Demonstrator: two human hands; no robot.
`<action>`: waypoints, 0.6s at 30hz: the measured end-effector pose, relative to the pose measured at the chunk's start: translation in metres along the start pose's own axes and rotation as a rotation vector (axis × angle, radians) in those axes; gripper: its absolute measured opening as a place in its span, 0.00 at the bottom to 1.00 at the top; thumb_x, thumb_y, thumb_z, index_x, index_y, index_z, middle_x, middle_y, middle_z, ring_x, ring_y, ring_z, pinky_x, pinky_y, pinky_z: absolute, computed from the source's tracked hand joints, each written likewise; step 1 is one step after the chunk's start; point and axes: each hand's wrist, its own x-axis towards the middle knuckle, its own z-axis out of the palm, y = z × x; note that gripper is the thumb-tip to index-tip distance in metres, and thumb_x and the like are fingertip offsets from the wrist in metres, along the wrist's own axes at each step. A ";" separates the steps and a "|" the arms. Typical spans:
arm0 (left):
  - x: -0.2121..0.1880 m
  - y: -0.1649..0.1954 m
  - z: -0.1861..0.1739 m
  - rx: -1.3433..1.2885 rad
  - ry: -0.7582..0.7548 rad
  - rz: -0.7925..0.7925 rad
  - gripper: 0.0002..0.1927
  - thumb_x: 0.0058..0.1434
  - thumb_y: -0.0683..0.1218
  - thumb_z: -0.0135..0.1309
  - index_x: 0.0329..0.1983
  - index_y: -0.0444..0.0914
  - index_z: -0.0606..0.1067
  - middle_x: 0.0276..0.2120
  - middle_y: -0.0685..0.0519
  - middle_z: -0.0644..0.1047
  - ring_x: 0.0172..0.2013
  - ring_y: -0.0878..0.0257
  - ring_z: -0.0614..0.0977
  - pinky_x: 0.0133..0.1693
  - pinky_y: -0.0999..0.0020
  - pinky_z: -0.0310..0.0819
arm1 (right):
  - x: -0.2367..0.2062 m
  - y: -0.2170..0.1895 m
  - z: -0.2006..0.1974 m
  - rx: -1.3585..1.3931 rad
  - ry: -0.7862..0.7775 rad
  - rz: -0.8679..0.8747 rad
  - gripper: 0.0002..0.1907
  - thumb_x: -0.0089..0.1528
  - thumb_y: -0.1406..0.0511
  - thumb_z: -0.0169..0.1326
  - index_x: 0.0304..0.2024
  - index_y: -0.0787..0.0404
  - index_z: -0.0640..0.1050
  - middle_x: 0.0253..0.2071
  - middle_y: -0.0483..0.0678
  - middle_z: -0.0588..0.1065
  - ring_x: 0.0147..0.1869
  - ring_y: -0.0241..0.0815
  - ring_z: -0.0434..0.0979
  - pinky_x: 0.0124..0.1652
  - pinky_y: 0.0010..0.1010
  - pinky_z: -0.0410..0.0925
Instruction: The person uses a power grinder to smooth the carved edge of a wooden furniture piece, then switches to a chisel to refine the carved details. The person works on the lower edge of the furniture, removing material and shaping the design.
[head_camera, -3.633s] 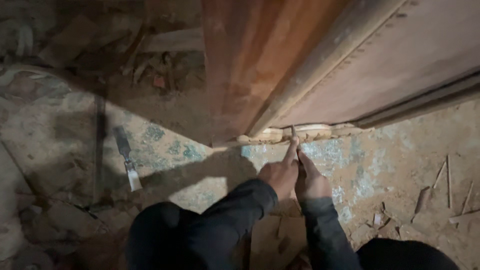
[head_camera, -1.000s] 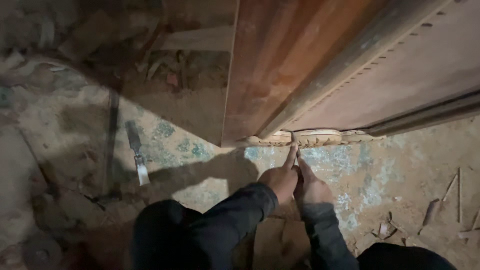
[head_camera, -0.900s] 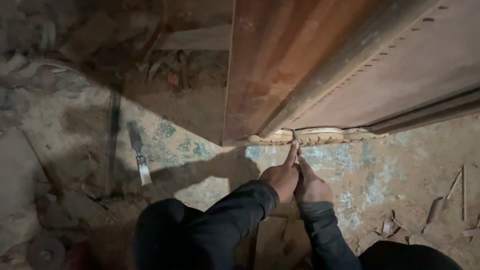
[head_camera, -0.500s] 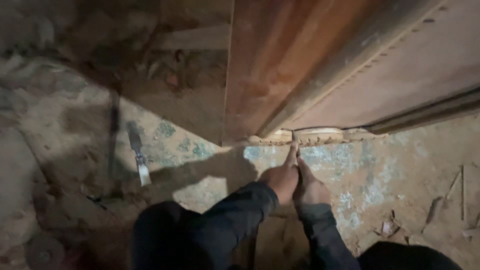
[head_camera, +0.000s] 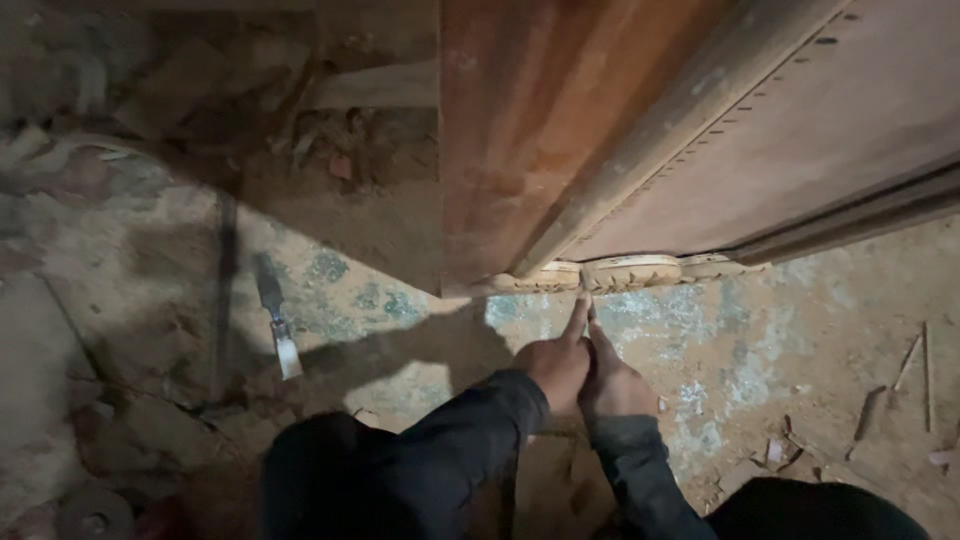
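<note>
My left hand (head_camera: 553, 365) and my right hand (head_camera: 612, 382) are pressed side by side on the dusty floor. Their other fingers are curled, and both forefingers stretch forward together. The fingertips touch a pale wooden wedge (head_camera: 632, 271) that lies under the bottom edge of a big reddish-brown wooden door panel (head_camera: 560, 120). I see nothing held in either hand. Dark sleeves cover both forearms, and my dark knees fill the bottom of the view.
A chisel (head_camera: 277, 325) with a pale handle lies on the floor to the left, next to a long dark bar (head_camera: 225, 290). Rubble and wood scraps lie at the far left and back. Splinters and chips (head_camera: 915, 365) are scattered at the right.
</note>
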 end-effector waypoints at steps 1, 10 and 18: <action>0.001 0.000 0.000 0.051 -0.052 -0.022 0.24 0.63 0.39 0.53 0.63 0.31 0.70 0.78 0.36 0.38 0.36 0.44 0.84 0.38 0.51 0.82 | 0.001 0.000 0.001 -0.007 0.002 0.000 0.29 0.62 0.61 0.49 0.67 0.47 0.70 0.35 0.64 0.79 0.39 0.68 0.80 0.37 0.54 0.71; -0.013 0.011 -0.010 0.078 -0.185 -0.048 0.38 0.52 0.38 0.58 0.67 0.29 0.62 0.76 0.33 0.33 0.36 0.43 0.85 0.38 0.53 0.81 | -0.003 0.004 -0.002 -0.065 -0.052 0.055 0.26 0.65 0.57 0.46 0.67 0.43 0.71 0.35 0.65 0.79 0.39 0.68 0.80 0.39 0.56 0.71; -0.018 0.015 -0.006 0.080 0.044 0.049 0.20 0.63 0.38 0.49 0.58 0.28 0.72 0.78 0.33 0.40 0.37 0.44 0.85 0.38 0.51 0.81 | -0.012 0.006 -0.004 0.011 0.059 -0.049 0.29 0.63 0.63 0.50 0.68 0.50 0.70 0.32 0.64 0.79 0.36 0.67 0.80 0.35 0.53 0.71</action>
